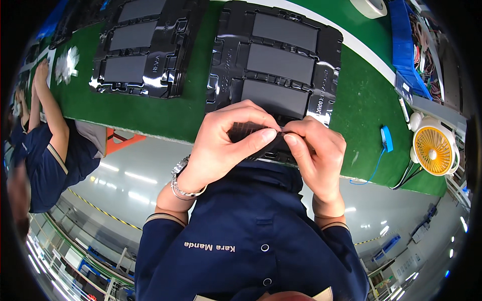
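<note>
My left hand [221, 143] and my right hand [321, 150] meet over the near end of a glossy black moulded tray [223, 65]. Thumb and forefinger are pinched on each hand, the tips almost touching. Whatever sits between the fingertips is too small to name. Beneath my left fingers shows part of a dark, shiny surface [242, 130]; I cannot tell whether it is held or lies in the tray. Flat dark grey rectangular panels [276, 97] fill the tray's recesses in a column leading away from me.
Another stack of black trays [173, 75] with grey panels stands left on the green tabletop [140, 108]. At right are an orange-and-white fan [433, 150], a corded blue band [385, 139], a white marker [404, 110] and a blue bin [409, 55]. A co-worker's arm [50, 105] reaches in at left.
</note>
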Demonstrator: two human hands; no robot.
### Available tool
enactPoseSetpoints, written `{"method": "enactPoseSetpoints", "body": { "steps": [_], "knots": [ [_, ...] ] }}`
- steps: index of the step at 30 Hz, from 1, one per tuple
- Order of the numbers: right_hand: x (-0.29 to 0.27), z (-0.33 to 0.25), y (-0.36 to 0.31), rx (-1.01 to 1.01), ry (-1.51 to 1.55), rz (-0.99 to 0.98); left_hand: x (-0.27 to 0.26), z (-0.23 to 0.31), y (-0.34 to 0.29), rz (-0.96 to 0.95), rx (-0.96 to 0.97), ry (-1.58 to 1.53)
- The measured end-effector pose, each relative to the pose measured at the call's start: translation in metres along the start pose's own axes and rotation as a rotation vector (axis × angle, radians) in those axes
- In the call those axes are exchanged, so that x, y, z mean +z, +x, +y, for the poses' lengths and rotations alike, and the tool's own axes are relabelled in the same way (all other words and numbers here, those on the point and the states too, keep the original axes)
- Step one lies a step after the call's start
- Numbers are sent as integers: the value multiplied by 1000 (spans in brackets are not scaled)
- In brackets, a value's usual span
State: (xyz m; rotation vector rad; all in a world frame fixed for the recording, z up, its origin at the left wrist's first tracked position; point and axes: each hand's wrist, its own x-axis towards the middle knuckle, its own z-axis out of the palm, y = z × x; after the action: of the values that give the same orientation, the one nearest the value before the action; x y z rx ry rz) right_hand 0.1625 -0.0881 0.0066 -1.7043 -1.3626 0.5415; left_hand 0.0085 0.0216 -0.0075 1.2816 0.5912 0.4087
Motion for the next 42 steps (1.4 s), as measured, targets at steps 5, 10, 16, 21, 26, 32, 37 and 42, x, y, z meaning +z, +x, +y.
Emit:
{"method": "enactPoseSetpoints", "body": {
  "steps": [5, 10, 16, 21, 26, 32, 37, 42],
  "knots": [
    [1, 0, -1, -21, -65, -10, 0, -3, 0, 0, 4, -26],
    [3, 1, -1, -53, -35, 4, -1, -3, -1, -5, -1, -5],
    [4, 0, -3, -25, -25, -1, 1, -1, -2, 4, 22, 17],
    [3, -1, -1, -29, -35, -21, -1, -1, -2, 9, 45, 59],
    [3, 6, -1, -100, -97, 11, 1, -3, -2, 4, 55, 107],
    [-10, 15, 5, -309, -247, 179, -8, 9, 26, 34, 103, 406],
    [-22, 18, 5, -132, -35, 233, -11, -2, 76, 29, 509, 1149],
    [-31, 29, 7, -50, 41, 268, -6, -2, 85, 9, 530, 1294]
  ]
}}
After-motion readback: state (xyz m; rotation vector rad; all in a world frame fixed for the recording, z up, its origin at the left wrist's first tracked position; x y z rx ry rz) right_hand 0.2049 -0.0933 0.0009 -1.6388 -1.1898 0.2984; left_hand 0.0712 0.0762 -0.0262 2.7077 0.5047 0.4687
